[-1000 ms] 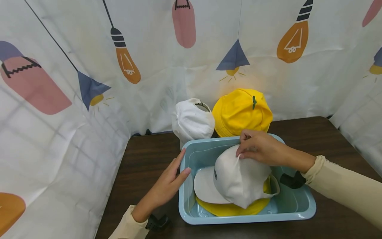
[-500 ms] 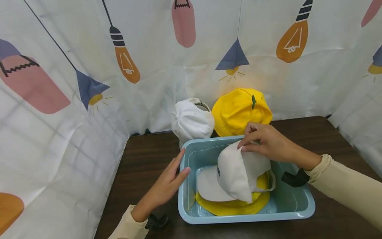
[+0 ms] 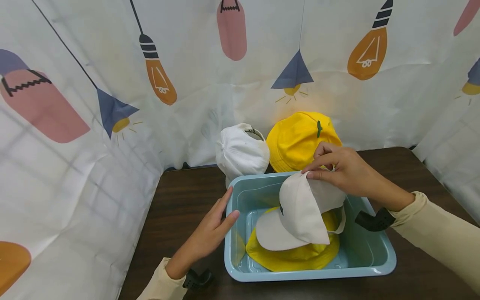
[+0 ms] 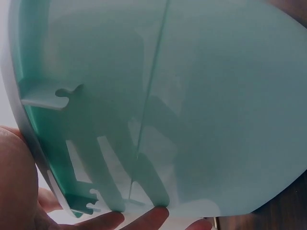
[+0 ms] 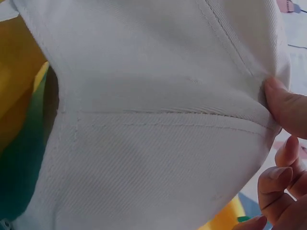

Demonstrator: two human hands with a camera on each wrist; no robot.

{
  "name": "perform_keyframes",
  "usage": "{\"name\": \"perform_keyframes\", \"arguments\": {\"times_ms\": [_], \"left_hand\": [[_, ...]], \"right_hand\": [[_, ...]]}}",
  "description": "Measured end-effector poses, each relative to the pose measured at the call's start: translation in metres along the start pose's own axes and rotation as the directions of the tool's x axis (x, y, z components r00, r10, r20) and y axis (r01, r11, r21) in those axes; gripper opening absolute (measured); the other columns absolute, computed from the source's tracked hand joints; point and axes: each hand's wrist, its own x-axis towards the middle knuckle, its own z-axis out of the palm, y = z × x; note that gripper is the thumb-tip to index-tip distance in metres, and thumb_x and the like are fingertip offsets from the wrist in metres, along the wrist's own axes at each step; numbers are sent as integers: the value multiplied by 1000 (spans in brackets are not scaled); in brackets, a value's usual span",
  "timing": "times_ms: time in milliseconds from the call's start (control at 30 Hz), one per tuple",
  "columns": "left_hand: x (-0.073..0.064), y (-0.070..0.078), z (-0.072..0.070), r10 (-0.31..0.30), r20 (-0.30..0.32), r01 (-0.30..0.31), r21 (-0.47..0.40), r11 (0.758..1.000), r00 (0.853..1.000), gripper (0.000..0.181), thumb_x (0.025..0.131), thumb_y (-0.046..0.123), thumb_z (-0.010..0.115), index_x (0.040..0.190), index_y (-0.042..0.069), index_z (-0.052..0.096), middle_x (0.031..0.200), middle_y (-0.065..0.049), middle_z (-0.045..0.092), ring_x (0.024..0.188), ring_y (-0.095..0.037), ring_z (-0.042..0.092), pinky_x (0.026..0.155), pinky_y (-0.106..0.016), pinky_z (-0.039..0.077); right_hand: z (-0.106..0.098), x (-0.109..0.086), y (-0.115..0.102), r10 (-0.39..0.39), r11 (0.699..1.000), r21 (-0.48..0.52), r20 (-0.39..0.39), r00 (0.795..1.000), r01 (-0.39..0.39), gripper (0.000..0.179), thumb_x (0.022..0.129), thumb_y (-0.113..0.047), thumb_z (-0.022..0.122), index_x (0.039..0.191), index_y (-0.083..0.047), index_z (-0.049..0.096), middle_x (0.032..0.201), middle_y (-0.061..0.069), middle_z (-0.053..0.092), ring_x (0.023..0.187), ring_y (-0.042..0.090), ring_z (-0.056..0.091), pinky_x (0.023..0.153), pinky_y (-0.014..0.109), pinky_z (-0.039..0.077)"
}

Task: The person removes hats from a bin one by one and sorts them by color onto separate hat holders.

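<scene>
My right hand (image 3: 343,168) pinches the crown top of a white baseball cap (image 3: 300,208) between thumb and fingertips. In the right wrist view the cap's fabric (image 5: 158,158) is drawn to a point under the thumb. The cap hangs tilted, brim to the left, above a yellow hat (image 3: 292,256) lying in a light blue plastic basin (image 3: 311,276). My left hand (image 3: 208,229) rests against the basin's left rim. In the left wrist view its fingertips touch the outer wall of the basin (image 4: 216,110).
Behind the basin sit another white cap (image 3: 241,152) and a yellow bucket hat (image 3: 300,139) with a green sprout. All stand on a dark wooden table (image 3: 187,204). A white printed curtain (image 3: 210,83) closes off the back and sides.
My right hand has lifted the white cap up and slightly to the right, so more of the yellow hat below shows. The left hand and basin have stayed put.
</scene>
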Motion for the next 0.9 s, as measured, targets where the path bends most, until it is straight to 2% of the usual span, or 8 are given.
{"name": "perform_keyframes", "arguments": {"times_ms": [467,633,900], "left_hand": [[0,1,1,10,2,-10,2,1000,1000,69,109,30,49,166,26,11,162,-15,32,132,-35,53,101,-48,54],[0,1,1,4,-1,-4,7,1000,1000,69,109,31,49,166,25,11,163,-16,30,135,-36,51,103,-52,53],[0,0,1,6,-5,-6,11,1000,1000,69,109,31,49,166,25,11,164,-15,30,133,-35,52,102,-50,53]], "right_hand": [[-19,16,-19,116,991,-61,-70,991,-121,21,82,-4,84,95,-20,83,82,-7,51,72,9,45,60,22,39],[-24,26,-28,158,981,-89,-138,978,-172,18,82,-6,84,95,-19,84,81,-5,51,72,10,46,58,21,40],[-28,41,-38,219,972,-42,-216,951,-233,15,87,-9,81,100,-16,83,84,-3,53,79,14,49,62,17,43]]}}
